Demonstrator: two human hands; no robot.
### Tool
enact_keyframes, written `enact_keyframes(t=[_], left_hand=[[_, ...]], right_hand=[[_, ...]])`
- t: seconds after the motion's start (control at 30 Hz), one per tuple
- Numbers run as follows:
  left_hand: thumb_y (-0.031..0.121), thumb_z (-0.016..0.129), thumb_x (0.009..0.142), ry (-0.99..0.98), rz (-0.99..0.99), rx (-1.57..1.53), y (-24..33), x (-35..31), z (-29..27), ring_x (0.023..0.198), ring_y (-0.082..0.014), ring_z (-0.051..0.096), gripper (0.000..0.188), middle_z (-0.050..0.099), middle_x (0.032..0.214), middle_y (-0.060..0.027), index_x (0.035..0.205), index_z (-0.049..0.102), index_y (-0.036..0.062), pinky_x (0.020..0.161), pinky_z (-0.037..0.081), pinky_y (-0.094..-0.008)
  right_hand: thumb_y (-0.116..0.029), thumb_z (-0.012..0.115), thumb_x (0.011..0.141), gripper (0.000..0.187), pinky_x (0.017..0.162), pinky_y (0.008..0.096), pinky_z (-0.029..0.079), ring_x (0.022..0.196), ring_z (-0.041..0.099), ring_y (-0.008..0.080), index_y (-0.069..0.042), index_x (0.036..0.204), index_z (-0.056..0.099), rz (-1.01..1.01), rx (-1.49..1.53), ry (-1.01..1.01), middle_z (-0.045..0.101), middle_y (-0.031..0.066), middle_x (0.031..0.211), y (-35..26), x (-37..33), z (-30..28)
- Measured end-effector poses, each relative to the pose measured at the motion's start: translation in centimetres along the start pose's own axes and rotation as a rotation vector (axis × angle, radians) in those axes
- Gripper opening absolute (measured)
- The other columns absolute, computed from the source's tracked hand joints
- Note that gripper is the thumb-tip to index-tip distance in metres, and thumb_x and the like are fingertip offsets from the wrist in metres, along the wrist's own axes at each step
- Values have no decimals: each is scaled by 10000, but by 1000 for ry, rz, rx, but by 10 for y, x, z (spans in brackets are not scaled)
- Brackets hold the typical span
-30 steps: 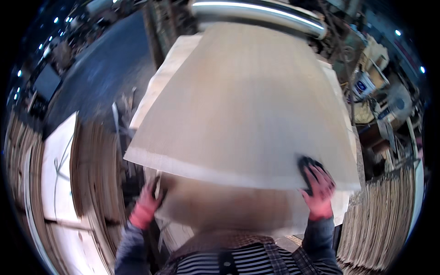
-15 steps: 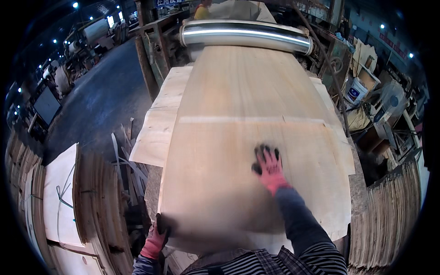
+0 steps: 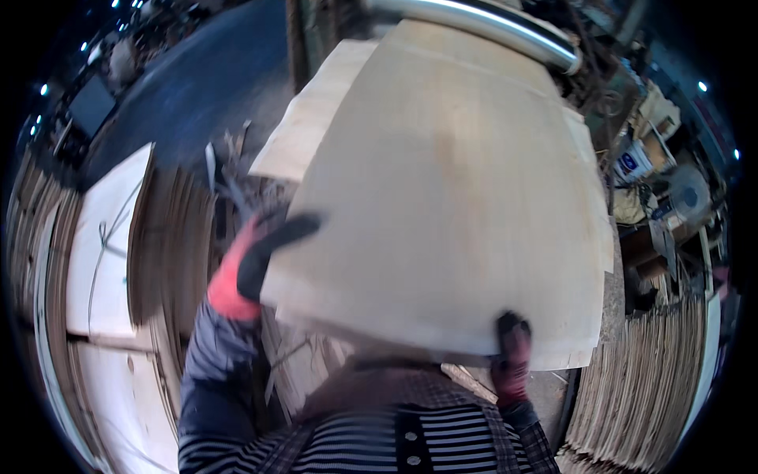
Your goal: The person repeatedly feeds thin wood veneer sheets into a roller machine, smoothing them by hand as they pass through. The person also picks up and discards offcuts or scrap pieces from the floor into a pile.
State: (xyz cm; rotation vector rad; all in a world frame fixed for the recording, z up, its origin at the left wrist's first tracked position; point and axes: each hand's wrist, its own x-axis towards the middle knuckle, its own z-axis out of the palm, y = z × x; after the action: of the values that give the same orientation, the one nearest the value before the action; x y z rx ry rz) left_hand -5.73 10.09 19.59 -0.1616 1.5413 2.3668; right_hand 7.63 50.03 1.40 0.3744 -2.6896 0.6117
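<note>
A worker in red gloves with black palms and a striped, plaid-trimmed top (image 3: 363,442) bends over a broad, pale wood sheet (image 3: 450,197) on a veneer shop floor. The sheet lies straight in front of the worker, its far end reaching up to a shiny metal roller (image 3: 489,22) and its near edge close to the worker's waist. Paler sheets (image 3: 324,103) show from beneath it, jutting out well past its far left side and in a thin strip along the right.

The left hand (image 3: 257,265) is at the sheet's near left corner, black fingertips reaching in over the surface; it is blurred, and from here I cannot tell whether that grip is closed on the wood. The right hand (image 3: 512,359) is at the near edge, toward the right corner, dark fingers lying over the top; whether that grip pinches the edge cannot be told either.

To the worker's left, a bundle of upright brown sheets (image 3: 170,245) stands behind a white panel (image 3: 106,249) tied with cord. To the right, another dense stack (image 3: 643,383) stands on edge near the worker, with a white bucket (image 3: 632,162) among clutter farther off.
</note>
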Motion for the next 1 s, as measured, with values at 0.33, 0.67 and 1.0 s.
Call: enact_keyframes(t=[0.33, 0.67, 1.0], left_hand=[[281, 685, 714, 329, 470, 1523, -164, 52, -172, 1134, -346, 437, 739, 395, 1278, -231, 1282, 338, -40, 952, 356, -400], [166, 666, 724, 622, 194, 1212, -216, 12, -123, 1019, -359, 509, 732, 515, 1124, -226, 1338, 286, 49, 860, 422, -391], [146, 655, 747, 630, 222, 1168, -198, 18, -138, 1028, -282, 555, 550, 550, 1142, -181, 1238, 439, 23, 849, 448, -347]], right_hand=[[-361, 464, 852, 490, 912, 427, 379, 1057, 509, 353, 40, 1130, 515, -127, -350, 241, 547, 190, 1129, -33, 91, -127], [-366, 613, 722, 431, 823, 370, 454, 904, 570, 258, -76, 1041, 612, -260, -388, 255, 591, 86, 1008, 31, 246, -55], [-363, 527, 810, 529, 1043, 521, 159, 1224, 327, 335, -104, 1261, 432, 4, -520, 28, 400, 168, 1294, 129, 276, 123]])
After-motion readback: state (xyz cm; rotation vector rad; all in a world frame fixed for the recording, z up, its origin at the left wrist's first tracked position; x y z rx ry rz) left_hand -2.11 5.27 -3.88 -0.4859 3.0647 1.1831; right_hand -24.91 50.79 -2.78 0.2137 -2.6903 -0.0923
